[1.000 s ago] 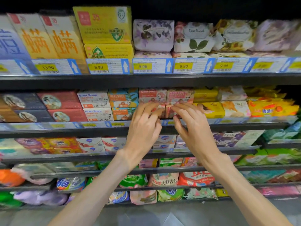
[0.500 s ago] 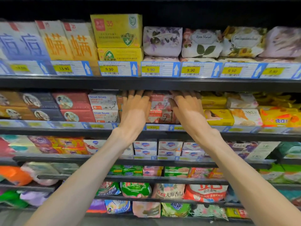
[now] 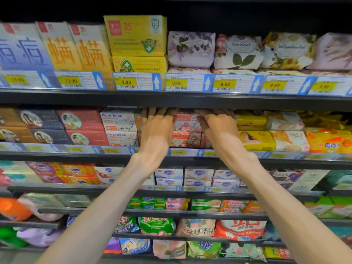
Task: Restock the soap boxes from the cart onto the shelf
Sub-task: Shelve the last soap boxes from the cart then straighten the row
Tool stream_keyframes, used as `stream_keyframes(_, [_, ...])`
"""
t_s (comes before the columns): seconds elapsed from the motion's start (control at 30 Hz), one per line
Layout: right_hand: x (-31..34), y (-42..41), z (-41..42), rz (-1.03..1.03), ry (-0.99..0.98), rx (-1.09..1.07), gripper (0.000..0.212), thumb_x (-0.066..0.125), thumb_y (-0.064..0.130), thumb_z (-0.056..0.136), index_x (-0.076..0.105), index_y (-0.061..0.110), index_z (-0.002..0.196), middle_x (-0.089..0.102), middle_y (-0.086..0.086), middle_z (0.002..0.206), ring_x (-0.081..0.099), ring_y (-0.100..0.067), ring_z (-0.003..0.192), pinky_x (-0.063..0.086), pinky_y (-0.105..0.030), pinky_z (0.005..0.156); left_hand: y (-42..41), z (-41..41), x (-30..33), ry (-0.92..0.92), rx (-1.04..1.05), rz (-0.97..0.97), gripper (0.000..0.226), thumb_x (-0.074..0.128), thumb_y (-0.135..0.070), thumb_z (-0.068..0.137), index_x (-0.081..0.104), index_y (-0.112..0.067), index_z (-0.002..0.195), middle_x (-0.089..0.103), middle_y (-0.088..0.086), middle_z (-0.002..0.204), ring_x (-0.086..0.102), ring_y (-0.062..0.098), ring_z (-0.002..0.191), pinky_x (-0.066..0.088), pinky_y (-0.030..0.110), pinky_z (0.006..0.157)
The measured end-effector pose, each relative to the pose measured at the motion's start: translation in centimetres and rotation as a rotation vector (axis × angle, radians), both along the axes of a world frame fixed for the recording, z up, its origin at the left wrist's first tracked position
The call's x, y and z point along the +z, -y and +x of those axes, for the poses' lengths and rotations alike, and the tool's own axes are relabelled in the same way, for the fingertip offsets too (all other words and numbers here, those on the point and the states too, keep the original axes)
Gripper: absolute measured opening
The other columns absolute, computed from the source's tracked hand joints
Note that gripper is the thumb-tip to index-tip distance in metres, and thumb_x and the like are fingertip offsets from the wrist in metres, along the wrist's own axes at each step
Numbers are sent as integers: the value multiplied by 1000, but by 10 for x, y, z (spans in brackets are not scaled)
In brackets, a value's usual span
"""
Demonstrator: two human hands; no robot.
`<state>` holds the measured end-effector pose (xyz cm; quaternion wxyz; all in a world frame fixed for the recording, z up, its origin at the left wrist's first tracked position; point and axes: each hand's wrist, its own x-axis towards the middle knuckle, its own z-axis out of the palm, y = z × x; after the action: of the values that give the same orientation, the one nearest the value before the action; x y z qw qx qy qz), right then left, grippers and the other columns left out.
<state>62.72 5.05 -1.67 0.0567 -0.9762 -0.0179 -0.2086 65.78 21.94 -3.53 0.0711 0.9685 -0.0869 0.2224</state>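
Observation:
Stacked pink Goat Soap boxes (image 3: 185, 128) stand on the second shelf (image 3: 57, 156), between my two hands. My left hand (image 3: 156, 130) lies flat against the boxes just left of them, fingers straight and pointing up into the shelf. Over the right side of the pink stack, my right hand (image 3: 221, 130) rests with its fingers stretched out. Both sets of fingertips fade into the shadow under the upper shelf. The cart is out of view.
White Goat Soap boxes (image 3: 120, 128) sit to the left, yellow soap boxes (image 3: 255, 140) to the right. The upper shelf edge (image 3: 171, 100) with price tags hangs close above my fingers. Lower shelves hold more soaps and detergent bags.
Both hands have moved up and deeper into the second shelf, from the front edge of the pink boxes to their top. The view has come closer to the shelf.

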Motion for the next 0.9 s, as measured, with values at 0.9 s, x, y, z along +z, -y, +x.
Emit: stream_keyframes(0.9, [-41,64,-72,157,347,198,28,54,16,100,63,9,126,61,-7,131,49,-27,130,41,-43,107,62,-60,-37,268,-586,-125,36,56,-11,93,62,-9,129,61,5,128,52,27,124,42,41,107])
